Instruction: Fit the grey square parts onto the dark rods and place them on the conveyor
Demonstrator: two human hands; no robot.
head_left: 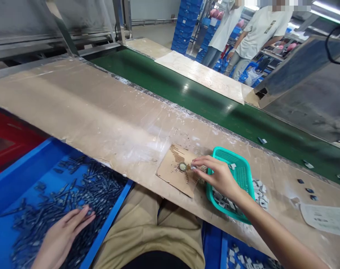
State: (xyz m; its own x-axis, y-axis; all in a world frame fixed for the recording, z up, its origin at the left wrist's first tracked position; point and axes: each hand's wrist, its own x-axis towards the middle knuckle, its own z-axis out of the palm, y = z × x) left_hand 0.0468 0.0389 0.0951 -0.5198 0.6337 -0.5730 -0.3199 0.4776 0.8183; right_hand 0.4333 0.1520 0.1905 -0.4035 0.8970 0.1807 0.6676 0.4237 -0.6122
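Observation:
My left hand (pixel 64 233) is over a blue bin with its fingers pinched together; a small dark part (pixel 89 212) shows at the fingertips. Beneath it lies a heap of dark, narrow plastic parts (pixel 58 201). Between the thumb and fingers of my right hand (pixel 219 173) is a small grey-white piece (pixel 193 167). That hand is above a square of cardboard (pixel 170 173), just right of a small round disc (pixel 182 166) ringed by tiny bits. My right wrist passes over a teal basket (pixel 246 175), which holds grey-white pieces and is partly hidden.
The blue bin's rim (pixel 108 226) meets the worktable (pixel 111 116). Loose grey-white pieces (pixel 260 194) lie right of the basket. Beyond runs a green conveyor belt (pixel 170 86) carrying a few pieces. A paper sheet (pixel 327 218) is at right. Two people (pixel 263 31) stand behind the belt.

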